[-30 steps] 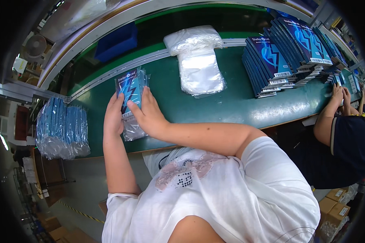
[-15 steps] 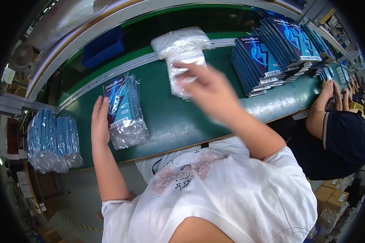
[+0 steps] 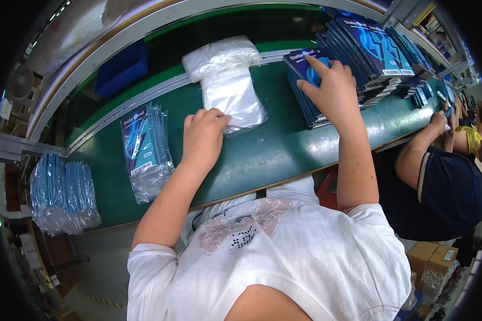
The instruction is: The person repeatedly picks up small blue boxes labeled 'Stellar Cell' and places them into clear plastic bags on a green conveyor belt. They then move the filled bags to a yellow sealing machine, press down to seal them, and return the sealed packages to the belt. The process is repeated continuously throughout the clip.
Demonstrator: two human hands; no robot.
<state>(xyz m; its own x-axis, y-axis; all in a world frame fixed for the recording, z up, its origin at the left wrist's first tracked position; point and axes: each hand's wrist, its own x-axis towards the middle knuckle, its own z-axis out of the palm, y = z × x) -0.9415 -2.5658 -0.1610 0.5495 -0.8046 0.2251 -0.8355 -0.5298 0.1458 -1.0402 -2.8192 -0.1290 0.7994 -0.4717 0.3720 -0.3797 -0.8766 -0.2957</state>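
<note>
A pile of clear plastic bags (image 3: 233,99) lies on the green table in front of me. My left hand (image 3: 204,134) has its fingers curled, thumb and forefinger pinching the near left edge of the pile; how many bags they pinch I cannot tell. Over at the right, my right hand (image 3: 332,88) is spread across the face of the nearest dark blue flat box (image 3: 300,59) in a leaning row, its fingers apart. Left of my left hand lies a small overlapping stack of bagged blue boxes (image 3: 142,144), untouched by either hand.
More bagged boxes (image 3: 64,192) stand at the table's left end. Rows of blue boxes (image 3: 367,45) fill the right side. A blue bin (image 3: 122,67) sits behind the metal rail. At far right a co-worker's arm (image 3: 420,142) reaches over the table.
My left hand has left the bagged stack and moved right to the plastic bags. My right hand has swung from above the bags to the boxes at the right. The view has shifted slightly.
</note>
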